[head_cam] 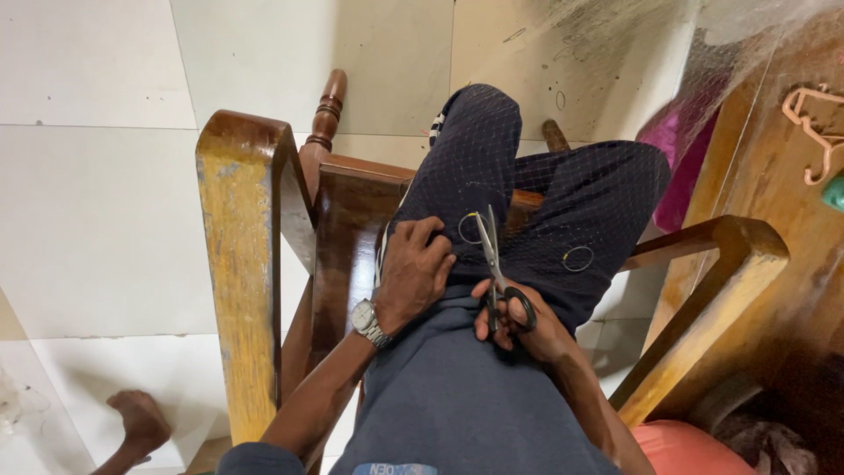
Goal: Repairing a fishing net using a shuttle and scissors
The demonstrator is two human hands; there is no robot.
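Observation:
I sit in a wooden armchair [242, 220] with a fine net [545, 193] spread over my dark trousers. My right hand [519, 325] grips black-handled scissors [494, 264], blades pointing up and away over my lap. My left hand [413, 273], with a silver wristwatch, pinches the net beside a small metal ring [469, 227] just left of the blades. A second ring [578, 258] lies on my right thigh.
Another person's hand [136, 422] rests on the white tiled floor at the lower left. A wooden surface with a pink hanger [818, 123] stands at the right. A pink-magenta bundle [677, 149] lies under the net. The right armrest [703, 290] runs beside my leg.

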